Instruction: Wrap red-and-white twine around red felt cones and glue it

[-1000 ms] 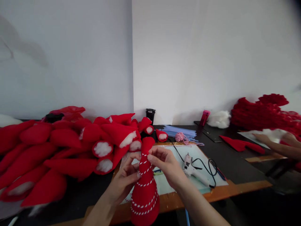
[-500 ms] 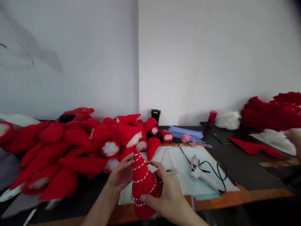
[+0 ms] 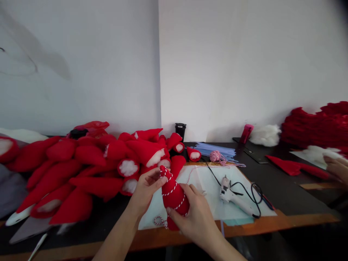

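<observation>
A red stuffed felt cone (image 3: pixel 175 197), wound with red-and-white twisted cord, is held upright and slightly tilted over the front of the white work sheet (image 3: pixel 214 203). My left hand (image 3: pixel 148 186) pinches its narrow tip, thumb in front. Around the lower body of the cone wraps my right hand (image 3: pixel 194 210), its thumb across the front. A loop of the cord (image 3: pixel 160 221) lies on the sheet to the left of the cone's base. To the right rests a white glue gun (image 3: pixel 233 199) with a black cable.
Stuffed red cones (image 3: pixel 89 163) are heaped at the left. Farther back lie blue-tinted glue sticks (image 3: pixel 214 150) and a cord ball (image 3: pixel 215 156). At the right are a flat red felt piece (image 3: pixel 288 166), white stuffing (image 3: pixel 265 135), dark red fabric (image 3: pixel 315 128) and another person's hand (image 3: pixel 337 166).
The cone has tilted and its tip has moved up and right. My left hand has shifted to pinch the tip. A cord loop now shows on the sheet; the other person's hand has come further in.
</observation>
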`<control>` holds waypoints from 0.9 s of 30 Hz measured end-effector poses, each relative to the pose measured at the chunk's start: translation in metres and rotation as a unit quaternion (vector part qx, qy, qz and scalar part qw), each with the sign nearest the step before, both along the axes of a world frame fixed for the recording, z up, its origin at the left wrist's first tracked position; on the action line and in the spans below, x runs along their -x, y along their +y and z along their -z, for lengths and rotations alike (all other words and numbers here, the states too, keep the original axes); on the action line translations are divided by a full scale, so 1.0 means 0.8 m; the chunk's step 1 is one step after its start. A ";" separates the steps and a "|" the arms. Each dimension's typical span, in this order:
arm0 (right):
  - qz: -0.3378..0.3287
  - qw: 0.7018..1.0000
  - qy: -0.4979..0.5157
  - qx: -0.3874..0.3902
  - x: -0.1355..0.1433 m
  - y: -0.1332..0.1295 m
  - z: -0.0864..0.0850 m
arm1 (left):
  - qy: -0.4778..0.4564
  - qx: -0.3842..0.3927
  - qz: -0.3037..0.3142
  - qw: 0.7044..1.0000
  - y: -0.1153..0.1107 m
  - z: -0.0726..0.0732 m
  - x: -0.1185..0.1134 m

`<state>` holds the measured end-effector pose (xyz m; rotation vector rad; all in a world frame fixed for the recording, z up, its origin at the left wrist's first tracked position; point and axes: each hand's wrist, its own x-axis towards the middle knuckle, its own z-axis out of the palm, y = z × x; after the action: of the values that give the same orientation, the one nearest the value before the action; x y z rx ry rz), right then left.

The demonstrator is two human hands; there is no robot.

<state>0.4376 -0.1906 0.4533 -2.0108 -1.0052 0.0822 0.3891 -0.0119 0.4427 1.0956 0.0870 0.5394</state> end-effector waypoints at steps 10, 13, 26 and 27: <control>-0.114 0.978 0.141 -0.102 -0.007 -0.002 0.003 | -0.014 0.020 0.012 1.000 0.000 0.001 -0.012; -0.178 0.935 0.264 -0.154 -0.006 -0.003 0.002 | -0.006 0.010 0.033 0.999 -0.004 0.008 -0.017; -0.199 0.835 0.443 -0.260 -0.039 0.005 0.022 | 0.060 -0.005 0.080 0.995 -0.006 0.066 0.023; -0.193 0.820 0.466 -0.271 -0.043 0.006 0.024 | 0.056 -0.007 0.097 0.994 -0.011 0.069 0.029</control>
<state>0.4720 -0.1860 0.4337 -0.9846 -0.6419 0.8226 0.3656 -0.0204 0.3871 1.1340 0.0739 0.3035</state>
